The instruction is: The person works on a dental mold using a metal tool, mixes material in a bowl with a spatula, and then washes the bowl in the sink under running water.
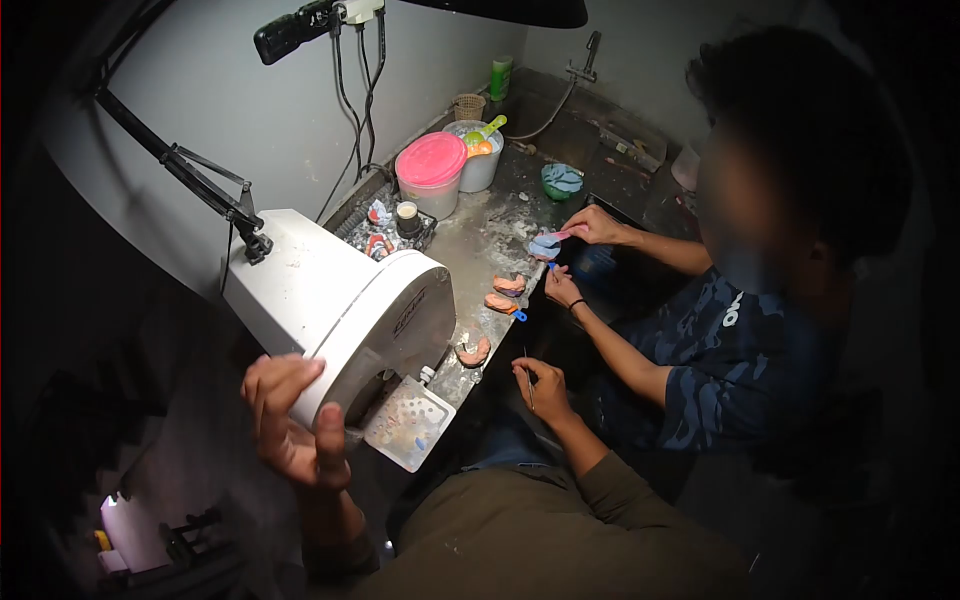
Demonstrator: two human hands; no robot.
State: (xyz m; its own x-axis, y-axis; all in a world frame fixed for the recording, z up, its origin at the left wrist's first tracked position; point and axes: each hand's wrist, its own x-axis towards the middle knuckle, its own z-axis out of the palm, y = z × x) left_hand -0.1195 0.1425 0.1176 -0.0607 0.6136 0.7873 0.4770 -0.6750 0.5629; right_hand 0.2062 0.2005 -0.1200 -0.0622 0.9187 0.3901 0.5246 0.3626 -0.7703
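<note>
My left hand point(290, 420) is raised with its fingers apart, beside the rounded front of a white model trimmer point(300, 290), and holds nothing. A small spotted work table point(410, 425) juts from the trimmer's front near that hand. Low at the counter's edge, my right hand point(543, 388) is closed around a thin metal instrument point(527, 365) pointing upward. Nearest to it on the counter lies a pinkish horseshoe-shaped dental cast point(474, 352). Farther back sit two more peach-coloured dental pieces, one of them point(498, 301) with a blue tray handle point(519, 315).
To my right a co-worker point(690, 340) works blue-grey paste point(545, 246) with a pink spatula point(572, 233). A pink-lidded tub point(430, 165), a bucket with scoops point(480, 150) and a green bowl point(562, 180) stand behind. A lamp arm point(165, 155) reaches over the trimmer.
</note>
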